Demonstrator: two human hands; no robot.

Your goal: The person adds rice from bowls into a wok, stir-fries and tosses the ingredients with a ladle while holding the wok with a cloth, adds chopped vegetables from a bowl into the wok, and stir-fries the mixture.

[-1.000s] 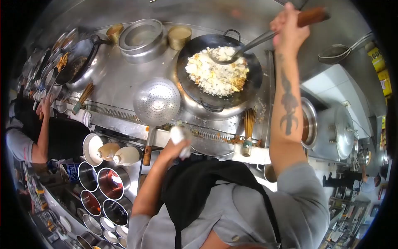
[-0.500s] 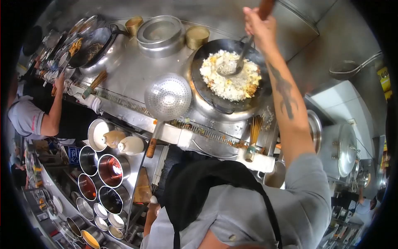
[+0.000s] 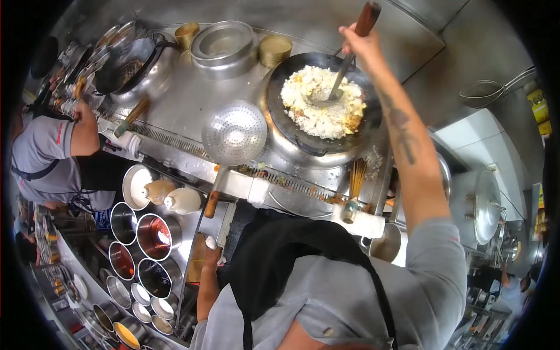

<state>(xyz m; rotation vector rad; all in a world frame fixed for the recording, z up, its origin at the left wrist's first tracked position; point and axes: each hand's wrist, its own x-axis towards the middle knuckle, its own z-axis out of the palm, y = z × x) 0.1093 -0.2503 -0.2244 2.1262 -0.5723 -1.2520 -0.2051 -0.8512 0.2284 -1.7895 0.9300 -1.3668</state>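
Note:
My right hand [image 3: 363, 45] is wrapped round the ladle [image 3: 336, 81] just below its wooden handle. The ladle's bowl rests in fried rice with egg [image 3: 309, 119] inside a black wok [image 3: 280, 73] on the stove. Low at the left of my apron, my left hand [image 3: 212, 254] is closed on a white cloth [image 3: 210, 241], of which only a small part shows. A perforated strainer [image 3: 235, 133] lies to the left of the wok, its wooden handle over the counter edge.
A bamboo brush [image 3: 357, 181] stands at the stove's front edge. Sauce pots [image 3: 154, 236] and two bottles [image 3: 184, 200] stand at the left. A co-worker [image 3: 49, 143] is beside a second wok [image 3: 119, 67]. A lidded steel pot [image 3: 466, 198] stands at the right.
My left hand has moved from the counter edge down beside my apron with the cloth. My right hand has shifted left, bringing the ladle upright in the rice. The co-worker has turned.

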